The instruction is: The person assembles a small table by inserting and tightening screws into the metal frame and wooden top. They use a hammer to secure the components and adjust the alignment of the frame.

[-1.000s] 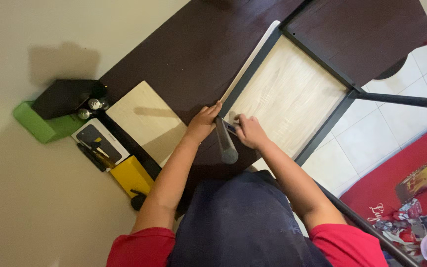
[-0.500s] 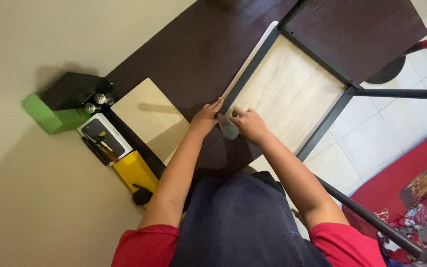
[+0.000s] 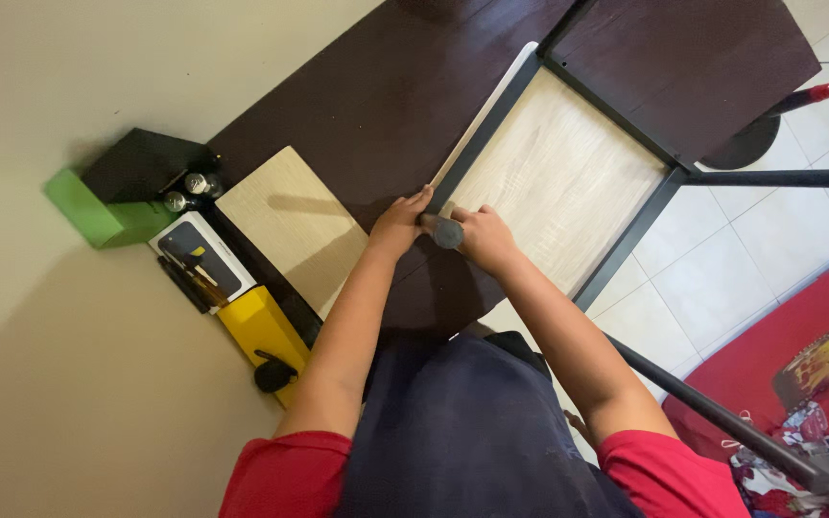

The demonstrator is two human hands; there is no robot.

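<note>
Head view, looking straight down: 2 hands meet at one corner of a black metal frame point(image 3: 659, 206) lying on a dark brown wood-grain worktop point(image 3: 376, 105). Left hand point(image 3: 397, 223) rests w/ fingers curled loosely on the frame's corner, thumb along the rail; it grips nothing that I can make out. Right hand point(image 3: 484, 237) is closed round 1 short dark grey cylinder point(image 3: 447, 231), round end facing up, prob. a tool handle; cylinder sits between both hands, right at the frame corner near the worktop's near edge.

Inside the frame: 1 pale oak-look panel point(image 3: 558, 177), flat, rectangular, fine grain. 1 thin white strip point(image 3: 491, 110) runs along the frame's left rail. 1 smaller light wood board point(image 3: 285, 225) lies at the worktop's left edge, apart from the hands.

On the floor off the left edge: 1 green box point(image 3: 88, 209), 1 black box point(image 3: 141, 165), 2 small shiny round cans point(image 3: 192, 190), 1 white flat carton point(image 3: 199, 257), 1 yellow box point(image 3: 263, 331).
</note>
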